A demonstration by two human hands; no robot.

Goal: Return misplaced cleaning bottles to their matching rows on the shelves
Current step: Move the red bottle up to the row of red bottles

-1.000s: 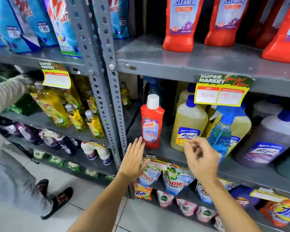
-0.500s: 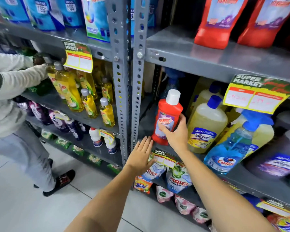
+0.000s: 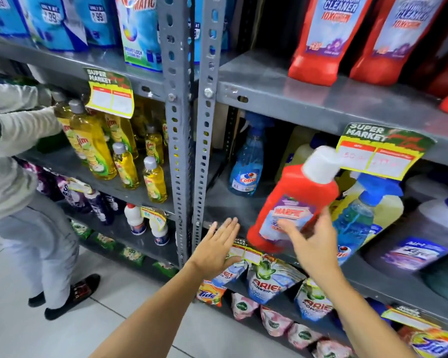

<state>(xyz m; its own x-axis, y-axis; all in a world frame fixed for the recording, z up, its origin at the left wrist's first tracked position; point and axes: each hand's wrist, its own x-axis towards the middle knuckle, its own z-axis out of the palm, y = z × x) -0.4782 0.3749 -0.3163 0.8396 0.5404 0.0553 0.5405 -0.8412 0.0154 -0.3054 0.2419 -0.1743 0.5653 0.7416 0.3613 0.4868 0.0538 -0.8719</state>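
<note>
Red bottle (image 3: 292, 200), white cap, tilted with the cap up and to the right, in front of the middle shelf (image 3: 321, 104) bay, its base at that bay's front edge. Label blurred.

Right hand (image 3: 311, 239) on its lower front: fingers spread over the label, thumb beside the right edge. The bottle looks held, though motion blur hides how firm the grip is.

Left hand (image 3: 217, 248) flat and empty, fingers straight and close together, just left of the bottle's base, not touching it, in front of the grey upright (image 3: 204, 151).

Behind the bottle: blue spray bottle (image 3: 246, 164) standing deep in the bay. To its right: second spray bottle (image 3: 357, 218), yellow jugs (image 3: 388, 210), purple jug (image 3: 424, 236). Price tag (image 3: 380, 151) hangs from the shelf edge above, touching the cap in view.

Top shelf: row of matching red bottles (image 3: 329, 40).

Left bay: yellow dish-soap bottles (image 3: 96, 148); another person's sleeve (image 3: 21, 125) reaches among them.
</note>
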